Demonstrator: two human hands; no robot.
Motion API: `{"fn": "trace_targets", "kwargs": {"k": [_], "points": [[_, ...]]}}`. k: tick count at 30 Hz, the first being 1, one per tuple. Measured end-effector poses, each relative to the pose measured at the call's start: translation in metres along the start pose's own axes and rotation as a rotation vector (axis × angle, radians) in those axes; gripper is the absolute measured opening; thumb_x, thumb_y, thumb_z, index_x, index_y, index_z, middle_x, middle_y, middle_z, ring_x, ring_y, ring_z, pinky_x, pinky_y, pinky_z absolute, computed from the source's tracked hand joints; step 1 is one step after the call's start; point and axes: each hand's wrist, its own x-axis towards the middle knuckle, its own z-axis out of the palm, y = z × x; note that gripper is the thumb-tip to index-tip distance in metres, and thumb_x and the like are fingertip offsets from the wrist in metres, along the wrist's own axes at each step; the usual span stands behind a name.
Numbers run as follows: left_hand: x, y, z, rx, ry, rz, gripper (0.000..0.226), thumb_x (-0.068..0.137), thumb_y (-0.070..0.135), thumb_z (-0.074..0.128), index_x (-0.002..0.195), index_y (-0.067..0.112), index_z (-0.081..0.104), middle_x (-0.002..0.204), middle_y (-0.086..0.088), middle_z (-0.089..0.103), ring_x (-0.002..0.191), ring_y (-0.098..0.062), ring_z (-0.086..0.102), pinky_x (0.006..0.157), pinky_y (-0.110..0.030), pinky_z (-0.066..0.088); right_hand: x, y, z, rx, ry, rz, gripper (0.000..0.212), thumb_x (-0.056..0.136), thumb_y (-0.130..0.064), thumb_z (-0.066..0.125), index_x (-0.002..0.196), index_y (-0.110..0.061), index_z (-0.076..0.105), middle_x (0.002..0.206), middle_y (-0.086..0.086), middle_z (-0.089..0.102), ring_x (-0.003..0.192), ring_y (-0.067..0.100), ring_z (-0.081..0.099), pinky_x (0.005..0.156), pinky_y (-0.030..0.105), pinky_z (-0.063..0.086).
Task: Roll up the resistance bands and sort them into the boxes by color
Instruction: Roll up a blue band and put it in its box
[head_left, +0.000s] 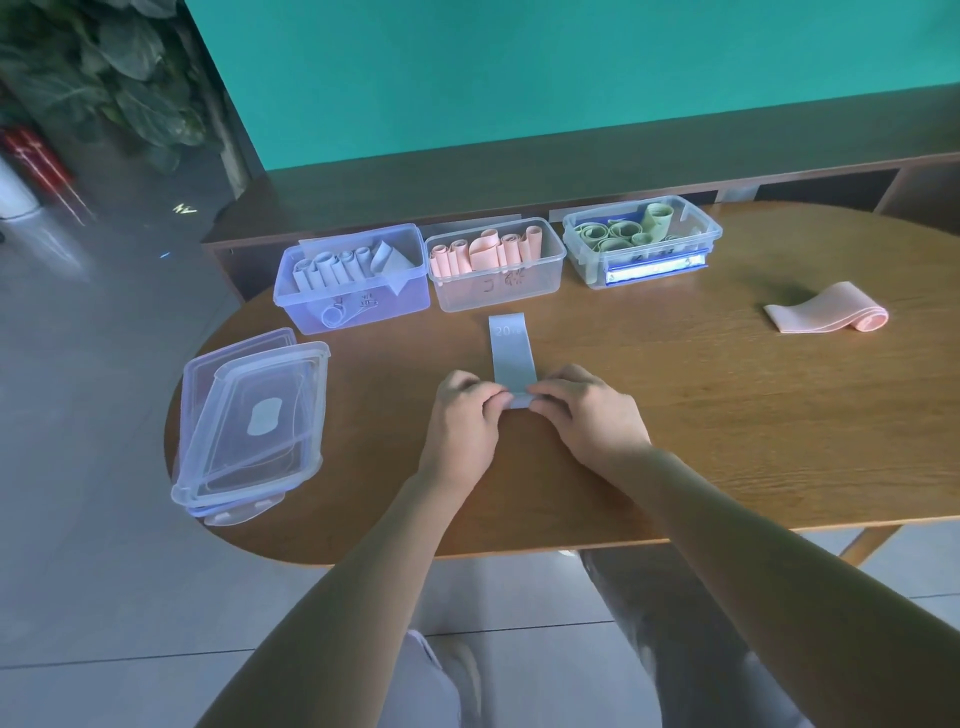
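Both forearms extended forward, left grip (464, 415), right grip (582, 410), fingers curled, pinching inward

The wooden table (675, 415) carries three open plastic boxes (496, 275), two stacked clear lids (249, 421), one flat blue-grey band (511, 353), one loose pink band (826, 314), and two hands (462, 415) at work.

Head view, looking down, table (727, 415) near

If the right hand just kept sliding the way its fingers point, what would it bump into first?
The right hand points left across the grey band it pinches, so it would likely meet the left hand first, right at the band's rolled end.
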Motion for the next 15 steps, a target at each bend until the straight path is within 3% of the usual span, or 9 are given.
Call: {"fn": "trace_targets", "kwargs": {"k": [6,11,15], "points": [[0.007,0.001,0.000,-0.002,-0.045,0.109,0.007,0.092,0.004,0.069,0.092,0.009,0.074,0.094,-0.003,0.067,0.087,-0.021,0.062,0.077,-0.035,0.053,0.007,0.007,0.004,-0.040,0.028,-0.028,0.025,0.101,-0.040,0.056,0.119,-0.034,0.072,0.121,-0.011,0.058,0.112,0.015,0.057,0.070,0.028,0.042],[0.011,0.000,0.005,0.016,-0.101,0.045,0.017,0.085,0.020,0.080,0.097,0.009,0.076,0.097,-0.004,0.067,0.091,-0.021,0.062,0.082,-0.025,0.047,0.012,0.005,0.005,-0.055,0.029,-0.003,0.027,0.102,-0.042,0.054,0.123,-0.034,0.070,0.126,-0.009,0.055,0.117,0.017,0.054,0.075,0.032,0.047],[0.017,-0.001,0.008,-0.009,-0.110,0.007,0.014,0.090,0.019,0.076,0.098,0.008,0.076,0.096,-0.006,0.066,0.088,-0.024,0.063,0.081,-0.029,0.049,0.015,0.004,0.000,0.006,0.004,-0.009,0.028,0.100,-0.040,0.058,0.125,-0.029,0.066,0.129,-0.012,0.055,0.114,0.014,0.057,0.075,0.027,0.041]]}}
